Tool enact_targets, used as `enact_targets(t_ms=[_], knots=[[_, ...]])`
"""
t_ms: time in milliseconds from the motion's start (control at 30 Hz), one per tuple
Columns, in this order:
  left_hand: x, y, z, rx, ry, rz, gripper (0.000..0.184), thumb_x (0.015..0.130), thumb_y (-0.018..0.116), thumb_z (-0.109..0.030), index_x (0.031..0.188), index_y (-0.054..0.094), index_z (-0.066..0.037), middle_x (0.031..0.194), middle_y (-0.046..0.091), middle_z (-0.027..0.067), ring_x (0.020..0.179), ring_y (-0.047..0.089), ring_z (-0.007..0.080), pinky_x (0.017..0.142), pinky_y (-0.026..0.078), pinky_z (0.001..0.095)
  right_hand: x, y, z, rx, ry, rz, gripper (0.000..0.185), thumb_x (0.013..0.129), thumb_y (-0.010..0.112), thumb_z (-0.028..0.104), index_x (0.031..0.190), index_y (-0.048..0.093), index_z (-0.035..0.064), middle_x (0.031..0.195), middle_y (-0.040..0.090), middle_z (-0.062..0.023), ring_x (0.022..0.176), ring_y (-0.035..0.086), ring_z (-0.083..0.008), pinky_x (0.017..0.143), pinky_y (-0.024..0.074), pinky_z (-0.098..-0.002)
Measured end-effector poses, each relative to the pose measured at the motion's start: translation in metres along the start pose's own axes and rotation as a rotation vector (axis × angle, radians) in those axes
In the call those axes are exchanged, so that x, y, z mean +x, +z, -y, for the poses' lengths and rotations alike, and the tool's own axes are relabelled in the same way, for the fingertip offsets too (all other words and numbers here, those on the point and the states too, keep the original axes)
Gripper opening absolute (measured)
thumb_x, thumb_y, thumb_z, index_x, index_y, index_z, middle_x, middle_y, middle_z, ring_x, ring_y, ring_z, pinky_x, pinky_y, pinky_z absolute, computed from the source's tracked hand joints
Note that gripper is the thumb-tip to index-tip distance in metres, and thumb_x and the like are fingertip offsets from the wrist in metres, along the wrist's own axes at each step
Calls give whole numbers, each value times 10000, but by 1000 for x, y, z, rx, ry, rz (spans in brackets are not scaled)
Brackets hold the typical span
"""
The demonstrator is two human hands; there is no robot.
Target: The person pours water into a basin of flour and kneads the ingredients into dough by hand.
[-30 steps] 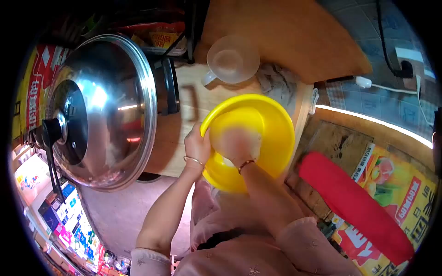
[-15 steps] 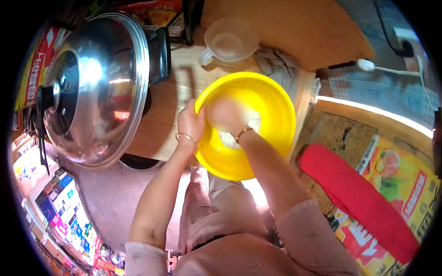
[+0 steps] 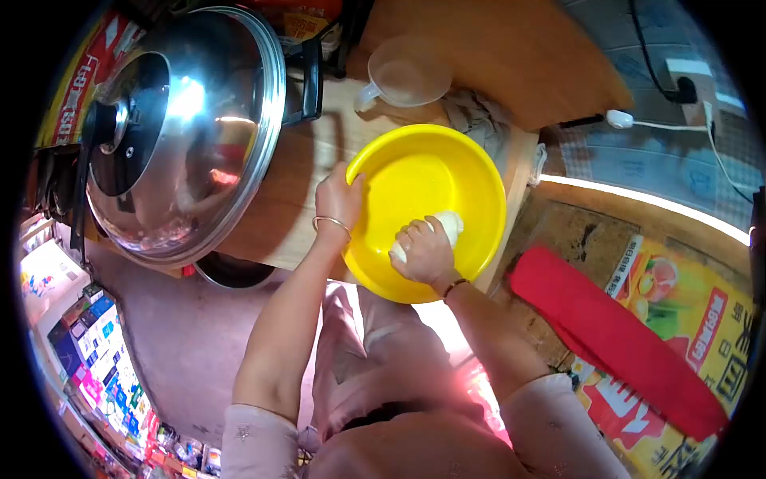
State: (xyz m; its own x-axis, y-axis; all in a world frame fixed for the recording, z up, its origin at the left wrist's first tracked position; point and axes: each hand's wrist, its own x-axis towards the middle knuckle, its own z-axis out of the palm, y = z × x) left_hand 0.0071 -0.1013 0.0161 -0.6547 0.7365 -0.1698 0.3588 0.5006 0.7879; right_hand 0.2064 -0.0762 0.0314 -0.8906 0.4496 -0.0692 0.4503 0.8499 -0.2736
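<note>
A yellow basin (image 3: pixel 403 172) sits at the front edge of the wooden table. My left hand (image 3: pixel 339 205) grips the basin's left rim, thumb toward the inside and fingers outside. Inside the basin, my right hand (image 3: pixel 425 252) is closed over a lump of white dough (image 3: pixel 452 227), which shows past the fingers at both ends. The dough lies near the lower right of the basin's floor. A bracelet is on each wrist.
A large pan with a glass lid (image 3: pixel 191 136) stands at the left. Behind the basin are a clear plastic cup (image 3: pixel 408 73) and a grey cloth (image 3: pixel 479 120). A red roll (image 3: pixel 618 339) lies on a yellow box (image 3: pixel 678 295) at right.
My right hand has moved down and to the right inside the basin and now wraps the dough, which shows more clearly. My left hand stays on the rim. The view has shifted slightly.
</note>
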Motion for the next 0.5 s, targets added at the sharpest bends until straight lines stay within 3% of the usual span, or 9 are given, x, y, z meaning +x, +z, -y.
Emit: enact_targets(t_ms=[167,233,400,500], knots=[[-6,-2,-6,-37,-93,59,215,803,623,-194,826,538,1,772,591,244,757,563,428,649,451,464,27,16,3,-26,135,-43,274,731,574,343,758,661,84,775,623,-68,826,560,-224,864,370,-407],[-6,-3,-12,-14,-91,38,215,804,624,-196,837,546,2,776,594,243,757,570,420,651,453,462,43,20,1,9,174,62,241,737,564,321,712,650,97,738,610,-57,786,552,-216,809,377,-393],[-4,-1,-7,-43,-76,52,204,804,618,-182,877,560,-1,783,599,241,750,579,413,652,459,457,65,24,-2,35,104,-5,222,745,550,297,663,634,109,646,585,-37,708,558,-212,695,399,-395],[-3,-2,-6,-48,-37,45,198,803,616,-176,875,556,-1,790,601,242,750,577,419,654,459,464,85,19,-6,-11,109,167,220,745,569,258,651,632,69,653,603,-78,675,580,-231,660,422,-405]])
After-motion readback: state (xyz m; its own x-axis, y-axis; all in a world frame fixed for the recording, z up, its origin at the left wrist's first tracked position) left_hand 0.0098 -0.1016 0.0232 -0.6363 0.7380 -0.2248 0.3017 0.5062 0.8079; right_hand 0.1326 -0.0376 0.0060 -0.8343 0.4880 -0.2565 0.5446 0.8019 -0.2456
